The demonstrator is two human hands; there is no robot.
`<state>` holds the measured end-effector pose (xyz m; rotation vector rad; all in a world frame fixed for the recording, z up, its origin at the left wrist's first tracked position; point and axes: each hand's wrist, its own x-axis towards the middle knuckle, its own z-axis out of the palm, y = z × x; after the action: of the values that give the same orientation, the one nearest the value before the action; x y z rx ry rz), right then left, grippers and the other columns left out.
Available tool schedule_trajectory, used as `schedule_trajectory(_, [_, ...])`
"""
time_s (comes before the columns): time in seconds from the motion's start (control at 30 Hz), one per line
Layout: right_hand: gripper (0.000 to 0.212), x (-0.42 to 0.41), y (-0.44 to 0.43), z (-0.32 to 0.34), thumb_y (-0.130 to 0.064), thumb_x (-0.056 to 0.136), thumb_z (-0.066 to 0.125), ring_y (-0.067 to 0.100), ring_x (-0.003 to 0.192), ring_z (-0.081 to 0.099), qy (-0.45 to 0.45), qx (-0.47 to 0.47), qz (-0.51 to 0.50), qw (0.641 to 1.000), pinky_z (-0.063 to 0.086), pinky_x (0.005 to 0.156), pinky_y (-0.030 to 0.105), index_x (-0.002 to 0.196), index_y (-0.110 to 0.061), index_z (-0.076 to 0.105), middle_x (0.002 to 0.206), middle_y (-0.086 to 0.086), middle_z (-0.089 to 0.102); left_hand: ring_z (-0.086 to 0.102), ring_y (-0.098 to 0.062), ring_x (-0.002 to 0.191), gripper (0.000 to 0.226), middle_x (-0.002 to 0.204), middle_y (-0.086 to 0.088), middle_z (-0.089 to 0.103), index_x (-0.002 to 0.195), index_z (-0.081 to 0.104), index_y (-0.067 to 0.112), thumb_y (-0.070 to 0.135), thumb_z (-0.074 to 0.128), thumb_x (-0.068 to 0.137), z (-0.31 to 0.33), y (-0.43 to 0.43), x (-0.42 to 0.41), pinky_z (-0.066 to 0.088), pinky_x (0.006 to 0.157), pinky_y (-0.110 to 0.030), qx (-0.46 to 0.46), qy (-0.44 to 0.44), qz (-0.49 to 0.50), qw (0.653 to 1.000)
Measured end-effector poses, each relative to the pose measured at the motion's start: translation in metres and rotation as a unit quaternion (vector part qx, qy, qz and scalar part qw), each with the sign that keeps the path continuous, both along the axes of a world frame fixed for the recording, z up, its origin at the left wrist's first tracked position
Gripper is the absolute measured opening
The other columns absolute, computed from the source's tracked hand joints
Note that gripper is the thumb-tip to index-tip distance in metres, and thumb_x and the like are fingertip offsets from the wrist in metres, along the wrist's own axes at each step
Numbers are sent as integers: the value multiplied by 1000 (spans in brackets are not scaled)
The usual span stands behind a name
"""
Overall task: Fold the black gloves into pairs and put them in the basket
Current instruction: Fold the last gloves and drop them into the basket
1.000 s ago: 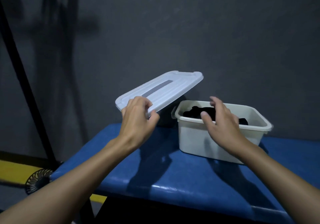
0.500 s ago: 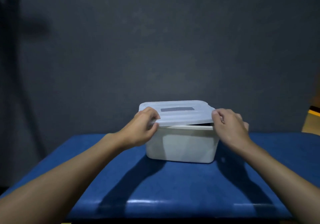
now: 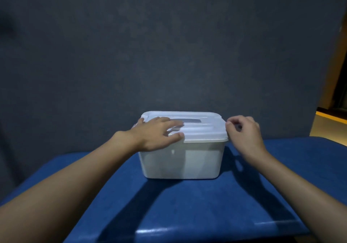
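Observation:
The white plastic basket [image 3: 182,160] stands in the middle of the blue table, covered by its white lid [image 3: 202,128]. The black gloves are hidden inside. My left hand [image 3: 157,134] lies flat on the left part of the lid, fingers spread and pressing down. My right hand [image 3: 244,130] is at the lid's right edge with its fingers curled; the thumb tip touches the rim, and it grips nothing that I can see.
The blue table [image 3: 187,209] spreads around the basket, its front edge near the bottom of the view. A dark grey wall [image 3: 169,45] stands right behind. A lit yellowish opening [image 3: 330,122] shows at the far right.
The lid went from tilted up in my left hand to lying flat on the basket. My left hand now presses on top, and my right hand has let go of the lid's edge.

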<state>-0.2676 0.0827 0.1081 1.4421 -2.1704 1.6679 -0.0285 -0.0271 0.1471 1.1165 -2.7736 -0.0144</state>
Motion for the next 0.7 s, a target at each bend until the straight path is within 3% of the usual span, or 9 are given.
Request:
schedule_trajectory(0.1, [63, -5, -4, -2, -47, 90, 59, 25, 131, 45, -145, 66, 39, 986, 39, 108, 44, 143, -18, 42, 144, 6, 45, 16, -20, 152, 63, 163, 8, 21, 143, 11, 66, 86, 18, 83, -2, -1, -4, 17, 116, -61, -23, -69, -16, 997])
schedule_trajectory(0.17, [86, -4, -6, -2, -57, 80, 63, 24, 131, 47, -236, 79, 78, 965, 39, 109, 44, 150, -18, 30, 149, 4, 43, 13, -19, 152, 60, 165, 4, 17, 143, 7, 68, 83, 22, 86, -2, -4, 2, 19, 117, -59, -32, -82, -27, 996])
schedule_trajectory(0.23, [94, -2, -8, -3, -56, 74, 67, 24, 128, 50, -263, 83, 88, 957, 41, 108, 44, 151, -18, 28, 148, 3, 45, 13, -18, 152, 59, 164, 3, 17, 143, 6, 68, 80, 25, 88, -4, -6, 9, 22, 117, -54, -39, -91, -39, 994])
schedule_trajectory(0.33, [83, 1, -12, -4, -34, 83, 68, 25, 125, 50, -275, 79, 80, 955, 43, 104, 39, 151, -14, 26, 147, 4, 43, 16, -18, 149, 56, 162, 5, 19, 144, 3, 66, 74, 23, 92, -9, -7, 15, 26, 114, -52, -60, -98, -56, 992])
schedule_trajectory(0.5, [73, 7, -15, -2, -17, 85, 67, 20, 113, 46, -322, 23, 69, 944, 39, 89, 31, 148, -9, 31, 139, 3, 43, 18, -19, 149, 58, 162, 4, 18, 143, 4, 66, 72, 32, 92, -7, -8, 11, 27, 113, -54, -55, -98, -55, 992])
schedule_trajectory(0.57, [51, 9, -17, -2, -11, 85, 66, 18, 99, 46, -312, 4, 59, 948, 41, 75, 26, 130, -15, 45, 117, 0, 46, 24, -22, 144, 66, 157, 5, 23, 143, 3, 62, 69, 43, 90, -7, -6, 8, 32, 109, -54, -72, -111, -50, 990])
schedule_trajectory(0.63, [30, 10, -19, -1, -5, 82, 64, 17, 79, 41, -291, -5, 55, 955, 34, 53, 19, 100, -19, 44, 92, -2, 40, 30, -24, 138, 73, 152, 7, 28, 144, 2, 62, 67, 49, 87, -7, -5, 3, 33, 105, -53, -78, -106, -40, 991])
schedule_trajectory(0.67, [25, 9, -20, 0, -3, 82, 62, 17, 73, 39, -293, -1, 53, 955, 32, 51, 16, 93, -18, 45, 88, -2, 39, 32, -24, 136, 75, 150, 8, 30, 144, 3, 62, 68, 49, 85, -6, -5, 0, 33, 105, -53, -70, -99, -33, 992])
schedule_trajectory(0.7, [23, 10, -19, 2, -3, 82, 63, 16, 75, 41, -295, 4, 57, 954, 36, 58, 15, 99, -14, 53, 92, -1, 42, 34, -23, 134, 74, 147, 9, 31, 143, 6, 63, 70, 49, 83, -4, -6, -4, 32, 105, -53, -56, -92, -27, 994])
